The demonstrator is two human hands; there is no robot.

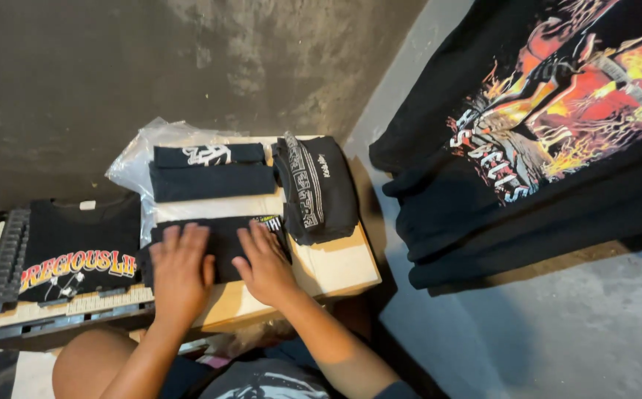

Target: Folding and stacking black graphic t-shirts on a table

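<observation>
My left hand [181, 270] and my right hand [264, 262] lie flat, side by side, on a folded black shirt [223, 240] at the near edge of a small wooden board [336, 266]. Both palms press down on the cloth with fingers spread. Behind it lies a second folded black shirt [210, 171] with a white print. To its right is a third folded black shirt [317, 188], turned lengthwise.
A clear plastic bag [132, 159] sticks out under the far shirts. At left, a black shirt with a red and yellow print [77, 255] rests on a dark framed stand [0, 266]. A stack of black printed shirts [543, 125] fills the right. My knee [92, 366] is below.
</observation>
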